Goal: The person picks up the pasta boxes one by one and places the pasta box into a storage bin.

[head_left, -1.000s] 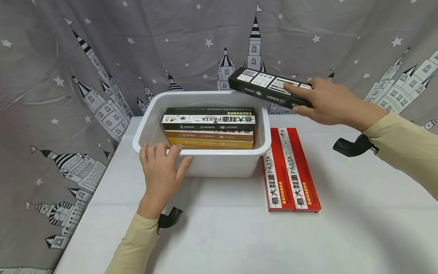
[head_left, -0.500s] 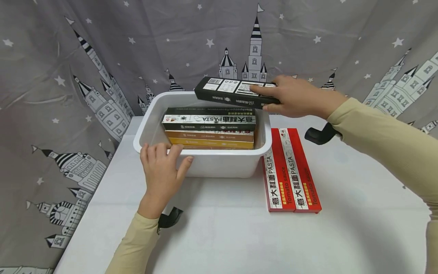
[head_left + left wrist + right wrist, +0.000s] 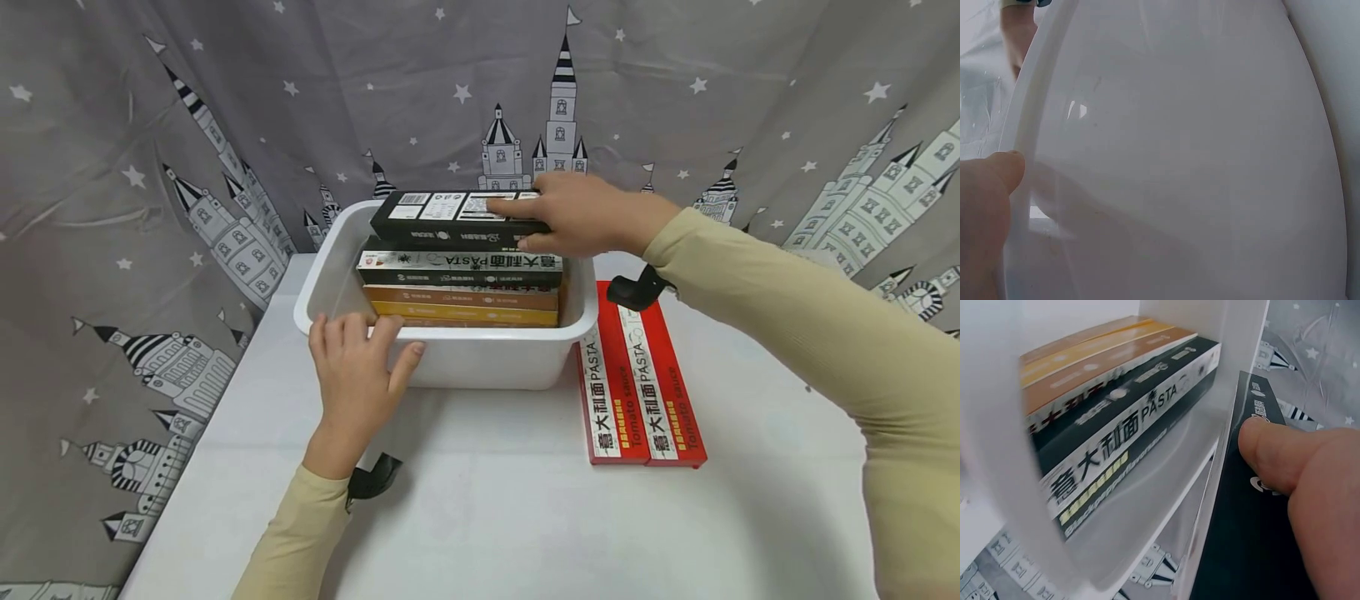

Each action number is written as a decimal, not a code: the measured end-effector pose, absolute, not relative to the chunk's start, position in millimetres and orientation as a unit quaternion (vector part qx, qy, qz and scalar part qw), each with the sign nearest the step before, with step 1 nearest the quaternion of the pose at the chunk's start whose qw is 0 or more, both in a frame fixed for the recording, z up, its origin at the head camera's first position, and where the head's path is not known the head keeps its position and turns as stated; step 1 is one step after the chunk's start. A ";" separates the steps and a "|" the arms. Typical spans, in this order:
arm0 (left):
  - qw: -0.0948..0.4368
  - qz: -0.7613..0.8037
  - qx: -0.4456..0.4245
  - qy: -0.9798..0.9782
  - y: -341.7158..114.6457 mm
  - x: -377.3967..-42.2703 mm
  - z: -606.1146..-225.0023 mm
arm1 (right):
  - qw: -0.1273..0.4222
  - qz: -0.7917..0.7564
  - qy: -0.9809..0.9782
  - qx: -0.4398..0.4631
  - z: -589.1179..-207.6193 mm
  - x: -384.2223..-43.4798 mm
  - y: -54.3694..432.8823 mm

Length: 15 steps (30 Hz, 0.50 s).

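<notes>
My right hand [image 3: 588, 215] grips one end of a black pasta box [image 3: 442, 223], which carries white label panels on top. This box is held level over the back part of a white plastic bin [image 3: 487, 360]. In the right wrist view the thumb [image 3: 1266, 447] presses the box's dark side, apart from the boxes inside. At the bin's near left rim, my left hand [image 3: 351, 379] holds on, fingers over the edge and thumb outside. Inside the bin stand a dark green pasta box [image 3: 457, 275], a brown box [image 3: 457, 296] and a yellow box [image 3: 480, 314], side by side.
Two red tomato sauce pasta boxes [image 3: 643, 400] lie side by side on the white tabletop [image 3: 487, 500], right of the bin. A grey curtain [image 3: 337, 75] printed with castles and stars hangs behind and to the left. Dark camera mounts sit at both wrists.
My right hand has carried the black pasta box leftward and slightly down, from beyond the bin's back right corner to over its back part. The left hand stays on the rim.
</notes>
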<state>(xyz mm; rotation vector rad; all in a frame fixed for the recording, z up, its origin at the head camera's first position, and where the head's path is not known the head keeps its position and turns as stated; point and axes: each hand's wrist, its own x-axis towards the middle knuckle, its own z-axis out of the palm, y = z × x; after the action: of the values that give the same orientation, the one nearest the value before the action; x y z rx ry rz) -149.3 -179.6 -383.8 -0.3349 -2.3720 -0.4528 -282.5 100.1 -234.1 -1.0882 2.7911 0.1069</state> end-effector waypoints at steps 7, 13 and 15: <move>0.351 -0.176 -0.129 -0.911 -179.5 -149.6 -384.4 | 0.077 0.050 0.922 -0.377 -235.5 -286.0 77.3; 0.345 -0.174 -0.127 -0.913 -180.0 -149.7 -384.3 | 0.095 0.056 0.924 -0.367 -239.7 -287.5 63.1; 0.342 -0.171 -0.126 -0.915 -180.0 -149.5 -383.8 | 0.100 0.056 0.924 -0.364 -242.1 -289.0 59.2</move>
<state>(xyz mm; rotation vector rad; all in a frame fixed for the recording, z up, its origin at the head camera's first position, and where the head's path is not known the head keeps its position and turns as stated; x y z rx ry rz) -149.5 -180.0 -383.8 -0.3286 -2.3792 -0.4448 -289.0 59.2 -242.1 -1.0774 2.7328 0.1645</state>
